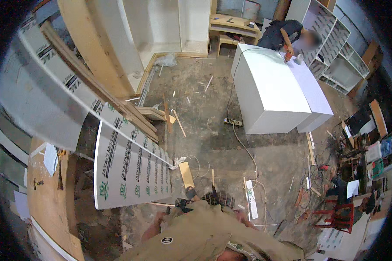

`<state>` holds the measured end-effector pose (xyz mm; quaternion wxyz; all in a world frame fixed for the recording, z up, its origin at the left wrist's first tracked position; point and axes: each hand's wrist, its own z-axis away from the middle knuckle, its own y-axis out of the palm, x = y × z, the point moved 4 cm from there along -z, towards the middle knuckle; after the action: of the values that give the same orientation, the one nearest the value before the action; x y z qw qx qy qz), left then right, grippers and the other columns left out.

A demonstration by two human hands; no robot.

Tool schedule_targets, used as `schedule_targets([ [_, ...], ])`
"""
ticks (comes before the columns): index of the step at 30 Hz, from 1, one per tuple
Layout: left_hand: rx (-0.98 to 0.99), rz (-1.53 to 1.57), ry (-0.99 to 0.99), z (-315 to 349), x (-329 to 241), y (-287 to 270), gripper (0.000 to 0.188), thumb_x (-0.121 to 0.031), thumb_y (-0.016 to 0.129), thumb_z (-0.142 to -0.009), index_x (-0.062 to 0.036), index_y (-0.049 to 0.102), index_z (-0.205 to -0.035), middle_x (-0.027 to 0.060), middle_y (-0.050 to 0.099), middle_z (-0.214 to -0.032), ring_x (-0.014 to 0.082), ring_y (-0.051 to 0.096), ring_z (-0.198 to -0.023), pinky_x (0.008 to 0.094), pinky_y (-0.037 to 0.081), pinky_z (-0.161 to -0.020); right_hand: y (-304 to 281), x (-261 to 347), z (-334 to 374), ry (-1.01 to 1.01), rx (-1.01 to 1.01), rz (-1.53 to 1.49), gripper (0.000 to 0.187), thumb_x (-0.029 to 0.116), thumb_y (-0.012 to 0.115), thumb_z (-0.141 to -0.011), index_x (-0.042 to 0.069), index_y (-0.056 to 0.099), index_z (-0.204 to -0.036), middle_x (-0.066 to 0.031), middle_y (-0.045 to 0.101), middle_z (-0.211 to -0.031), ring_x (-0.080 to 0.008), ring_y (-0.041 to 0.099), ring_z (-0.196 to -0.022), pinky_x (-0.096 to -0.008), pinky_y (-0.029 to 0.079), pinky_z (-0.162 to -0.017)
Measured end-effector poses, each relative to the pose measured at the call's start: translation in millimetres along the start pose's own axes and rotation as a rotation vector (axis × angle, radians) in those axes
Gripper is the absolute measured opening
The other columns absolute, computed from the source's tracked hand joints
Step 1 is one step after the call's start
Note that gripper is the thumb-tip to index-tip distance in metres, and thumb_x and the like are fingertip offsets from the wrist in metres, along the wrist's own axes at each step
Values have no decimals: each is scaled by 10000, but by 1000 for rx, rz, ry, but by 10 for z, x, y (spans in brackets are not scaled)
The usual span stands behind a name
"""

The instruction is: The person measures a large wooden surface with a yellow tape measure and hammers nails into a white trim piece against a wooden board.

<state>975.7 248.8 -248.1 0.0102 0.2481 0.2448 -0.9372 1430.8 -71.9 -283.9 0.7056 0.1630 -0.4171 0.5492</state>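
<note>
My left hand is low in the head view, close to my body. Its fingers blend into the dark shapes beside it, so their pose is hidden. A tall white panel with green and black print stands on edge to the left of that hand. On the other side, bare skin of my right arm shows past my shirt; its fingers are hidden too. A narrow white strip lies on the floor ahead of it. I see nothing held in either hand. A yellowish board lies in front of my sandalled foot.
A large white cabinet stands ahead to the right, where a co-worker holds a red power tool. A cable with a socket block crosses the floor. A wooden workbench is left; a red chair right.
</note>
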Motion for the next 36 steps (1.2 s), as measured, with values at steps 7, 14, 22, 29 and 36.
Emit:
schedule_targets([
  [7, -395, 437, 51, -1278, -1409, -2408, 380, -359, 628, -838, 12, 709, -865, 137, 669, -656, 239, 677, -670, 411, 520, -662, -345, 1212, -1333, 307, -93, -60, 340, 231, 620, -904, 50, 649, -1190, -95, 689, -817, -214, 663, -638, -359, 526, -515],
  [14, -509, 142, -26, -2527, -1977, -3331, 345, -329, 599, -870, -16, 704, -772, 125, 662, -658, 211, 682, -715, 375, 495, -660, -674, 2345, -3136, 372, -8, 45, 342, 284, 596, -913, 79, 663, -1179, -99, 696, -824, -201, 671, -659, -358, 542, -536],
  [22, -98, 312, -233, -2958, -2033, -2885, 368, -355, 596, -872, -11, 659, -759, 135, 647, -711, 212, 644, -717, 401, 485, -631, -1506, 4364, -5257, 137, -82, 573, 308, 307, 578, -890, 27, 706, -893, -151, 691, -812, -222, 618, -578, -364, 532, -559],
  [29, -222, 560, -288, -3874, -2795, -3640, 358, -355, 588, -891, -13, 645, -803, 116, 639, -750, 213, 618, -727, 404, 477, -642, -2456, 5870, -6817, -100, -123, 121, 345, 280, 603, -930, -52, 671, -996, -122, 683, -767, -189, 629, -573, -346, 517, -544],
  [36, -60, 405, -330, -5143, -3103, -5164, 349, -355, 580, -909, -16, 632, -847, 97, 631, -789, 213, 592, -737, 407, 469, -654, -2476, 5934, -8087, 72, -156, 138, 306, 277, 576, -956, 20, 676, -1087, -95, 674, -767, -234, 643, -576, -384, 535, -535],
])
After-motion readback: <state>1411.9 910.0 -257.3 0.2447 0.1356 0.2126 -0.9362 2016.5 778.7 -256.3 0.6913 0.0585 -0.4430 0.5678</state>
